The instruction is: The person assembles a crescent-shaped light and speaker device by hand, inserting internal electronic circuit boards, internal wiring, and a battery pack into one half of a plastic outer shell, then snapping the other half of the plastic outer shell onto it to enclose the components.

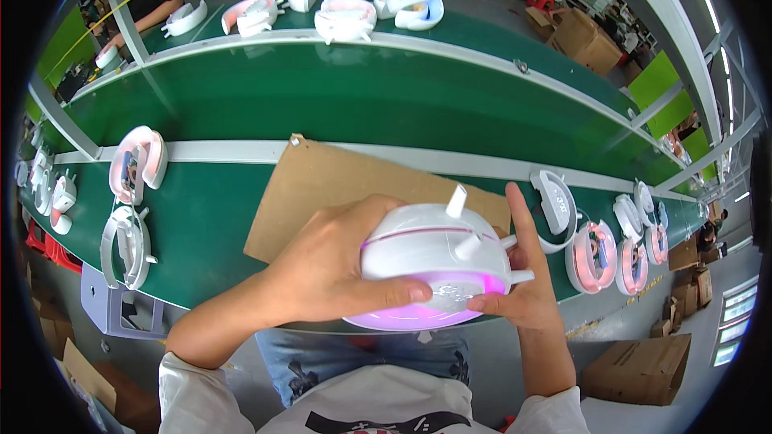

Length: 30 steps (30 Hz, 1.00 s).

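Both hands hold a glossy white rounded lamp (426,237) with short white prongs and a thin pink seam. Its lower face glows purple-pink around a patch of small marks. My left hand (342,261) wraps the lamp's left side, the thumb lying across the lower face. On the other side, my right hand (527,281) grips the edge by the prongs. Its thumb presses near the marks while the index finger points up; the other fingers are partly hidden. Beneath the lamp, a flat brown cardboard sheet (310,185) lies on the green table (209,225).
At the left stand a pink-and-white unit (138,165) and an opened white one (127,247). More units, including a pink-lined one (593,257), line the right side. Several similar units (346,18) sit on the raised far ledge. A person's arm (149,24) shows at the far left.
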Motion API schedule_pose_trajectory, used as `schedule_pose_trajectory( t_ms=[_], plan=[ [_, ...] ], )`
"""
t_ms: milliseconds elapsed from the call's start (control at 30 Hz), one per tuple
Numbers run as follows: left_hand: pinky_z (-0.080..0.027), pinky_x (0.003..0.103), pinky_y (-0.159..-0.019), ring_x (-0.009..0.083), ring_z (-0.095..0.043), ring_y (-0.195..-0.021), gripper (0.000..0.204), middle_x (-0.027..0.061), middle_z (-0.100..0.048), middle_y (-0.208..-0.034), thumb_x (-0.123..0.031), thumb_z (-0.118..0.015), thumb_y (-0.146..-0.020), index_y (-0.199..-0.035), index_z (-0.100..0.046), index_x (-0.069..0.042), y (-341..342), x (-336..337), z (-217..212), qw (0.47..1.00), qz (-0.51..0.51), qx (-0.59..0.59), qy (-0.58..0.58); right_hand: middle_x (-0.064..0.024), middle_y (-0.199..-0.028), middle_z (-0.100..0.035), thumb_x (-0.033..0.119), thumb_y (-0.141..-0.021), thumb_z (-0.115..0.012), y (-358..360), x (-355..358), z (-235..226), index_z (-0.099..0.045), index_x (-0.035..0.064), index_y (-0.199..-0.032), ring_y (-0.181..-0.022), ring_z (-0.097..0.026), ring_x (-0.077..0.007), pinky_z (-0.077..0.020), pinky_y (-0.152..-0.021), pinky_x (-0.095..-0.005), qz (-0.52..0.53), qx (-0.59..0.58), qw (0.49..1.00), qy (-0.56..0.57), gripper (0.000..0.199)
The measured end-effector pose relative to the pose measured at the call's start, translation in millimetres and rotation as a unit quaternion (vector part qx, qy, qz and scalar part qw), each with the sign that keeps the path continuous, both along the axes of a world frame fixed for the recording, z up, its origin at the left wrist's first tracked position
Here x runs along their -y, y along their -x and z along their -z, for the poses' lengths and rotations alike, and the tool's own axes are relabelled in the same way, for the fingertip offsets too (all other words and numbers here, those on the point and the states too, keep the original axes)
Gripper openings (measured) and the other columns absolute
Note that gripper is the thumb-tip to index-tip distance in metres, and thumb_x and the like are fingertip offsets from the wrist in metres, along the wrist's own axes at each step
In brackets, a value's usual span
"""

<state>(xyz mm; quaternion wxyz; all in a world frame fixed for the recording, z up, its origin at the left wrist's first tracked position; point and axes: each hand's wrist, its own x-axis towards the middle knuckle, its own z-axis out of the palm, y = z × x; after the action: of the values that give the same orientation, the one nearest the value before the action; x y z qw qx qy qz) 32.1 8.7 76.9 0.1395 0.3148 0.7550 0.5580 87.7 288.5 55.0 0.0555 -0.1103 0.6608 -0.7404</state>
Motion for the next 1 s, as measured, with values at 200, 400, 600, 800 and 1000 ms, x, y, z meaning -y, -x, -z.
schedule_pose_trajectory(
  t_ms=[200, 400, 600, 800, 1000],
  plan=[
    [-0.058, 0.038, -0.092, 0.0303, -0.075, -0.106, 0.098, 0.0181, -0.073, -0.121, -0.039, -0.102, -0.064, -0.139, -0.056, 0.004, 6, 3, -18, 0.987, 0.004, -0.153, -0.049, -0.0171, -0.132, -0.067, 0.004, -0.060, -0.101, 27, -12, 18, -0.009, 0.0144, -0.171, -0.125, -0.065, -0.0296, -0.0531, -0.103, -0.0417, -0.023, -0.122, 0.992, 0.012, 0.145],
    [-0.059, 0.035, -0.084, 0.0305, -0.076, -0.093, 0.080, 0.0163, -0.076, -0.109, -0.028, -0.101, -0.066, -0.129, -0.062, 0.003, 26, 6, 5, 0.963, -0.069, -0.224, -0.134, -0.0171, -0.142, -0.059, 0.013, -0.058, -0.105, 64, -11, 68, -0.018, 0.0169, -0.167, -0.130, -0.062, -0.0315, -0.0540, -0.107, -0.0468, -0.041, -0.143, 0.988, 0.040, 0.139],
    [-0.060, 0.036, -0.075, 0.0322, -0.076, -0.086, 0.072, 0.0177, -0.075, -0.105, -0.026, -0.099, -0.067, -0.122, -0.063, 0.004, 28, 17, 9, 0.968, -0.071, -0.227, -0.074, -0.0157, -0.141, -0.057, 0.015, -0.061, -0.104, 71, -5, 93, -0.034, 0.0152, -0.155, -0.130, -0.060, -0.0304, -0.0547, -0.106, -0.0466, -0.087, -0.146, 0.985, 0.027, 0.117],
    [-0.059, 0.036, -0.074, 0.0317, -0.076, -0.084, 0.069, 0.0177, -0.075, -0.101, -0.026, -0.098, -0.067, -0.120, -0.065, 0.004, 38, 20, 14, 0.977, -0.072, -0.190, -0.070, -0.0159, -0.142, -0.057, 0.013, -0.063, -0.103, 68, 9, 87, -0.038, 0.0111, -0.152, -0.130, -0.060, -0.0283, -0.0543, -0.105, -0.0455, -0.056, -0.107, 0.993, 0.014, 0.110],
    [-0.055, 0.033, -0.088, 0.0196, -0.071, -0.100, 0.059, 0.0145, -0.075, -0.108, -0.026, -0.092, -0.081, -0.123, -0.065, 0.005, 44, 25, 9, 0.991, -0.080, 0.074, -0.083, -0.0147, -0.139, -0.057, 0.023, -0.070, -0.101, 61, 14, 65, -0.037, 0.0067, -0.153, -0.129, -0.058, -0.0247, -0.0509, -0.106, -0.0441, -0.066, -0.028, 0.997, -0.035, 0.106]
  ],
)
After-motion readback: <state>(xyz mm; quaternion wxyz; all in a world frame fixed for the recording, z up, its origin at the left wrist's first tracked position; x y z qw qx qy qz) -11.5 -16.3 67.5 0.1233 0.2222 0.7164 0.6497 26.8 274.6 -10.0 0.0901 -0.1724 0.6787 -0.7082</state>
